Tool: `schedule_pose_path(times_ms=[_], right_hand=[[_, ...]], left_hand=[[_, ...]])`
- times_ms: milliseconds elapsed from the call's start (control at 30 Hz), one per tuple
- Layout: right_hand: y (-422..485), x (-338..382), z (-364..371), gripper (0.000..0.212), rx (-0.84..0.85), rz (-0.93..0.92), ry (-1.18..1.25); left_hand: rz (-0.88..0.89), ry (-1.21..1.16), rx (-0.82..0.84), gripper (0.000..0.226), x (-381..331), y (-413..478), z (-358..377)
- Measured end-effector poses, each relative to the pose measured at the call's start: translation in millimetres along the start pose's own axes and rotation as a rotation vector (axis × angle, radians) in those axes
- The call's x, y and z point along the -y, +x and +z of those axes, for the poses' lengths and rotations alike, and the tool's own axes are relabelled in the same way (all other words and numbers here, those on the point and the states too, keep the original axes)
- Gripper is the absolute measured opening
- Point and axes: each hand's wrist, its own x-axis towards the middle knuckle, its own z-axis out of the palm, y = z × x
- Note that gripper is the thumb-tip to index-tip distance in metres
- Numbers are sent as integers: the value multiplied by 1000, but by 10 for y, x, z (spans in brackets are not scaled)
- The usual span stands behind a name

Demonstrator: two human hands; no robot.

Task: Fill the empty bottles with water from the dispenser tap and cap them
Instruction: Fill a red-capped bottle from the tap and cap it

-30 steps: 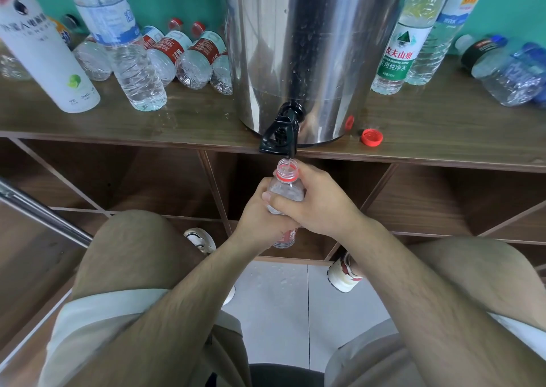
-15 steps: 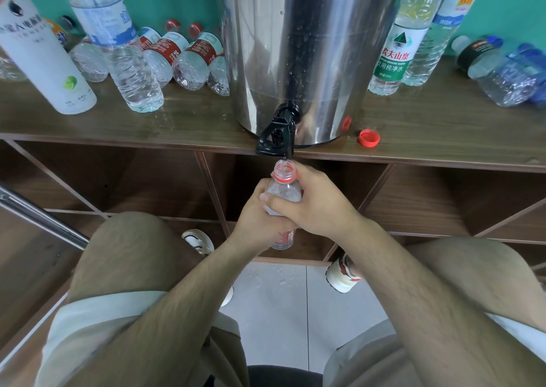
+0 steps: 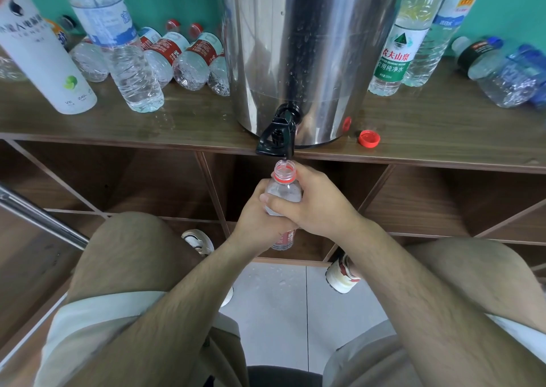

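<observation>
Bottle (image 3: 284, 190) sits under tap (image 3: 277, 135), my left hand (image 3: 256, 218) and right hand (image 3: 317, 206) wrapped round its body. Thin plastic, squashy, probably wet; grip gently mid-body.

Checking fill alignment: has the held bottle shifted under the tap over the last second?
No. The bottle keeps its mouth just below the black tap, as before.
</observation>
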Motion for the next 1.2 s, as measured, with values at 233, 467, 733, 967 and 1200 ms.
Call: schedule_pose_path(times_ms=[233, 467, 733, 967, 1200], right_hand=[[3, 0, -4, 26, 3, -5, -4], [5, -8, 4, 26, 0, -2, 1], [5, -9, 4, 26, 4, 5, 2], [-1, 11, 2, 26, 14, 12, -13], [-1, 33, -1, 28, 21, 30, -29]], left_hand=[[-7, -32, -3, 66, -22, -1, -25], [-10, -22, -3, 60, -23, -10, -30], [-10, -43, 10, 63, -25, -19, -31], [-13, -57, 15, 64, -14, -21, -32], [-11, -15, 11, 56, -14, -10, -15]])
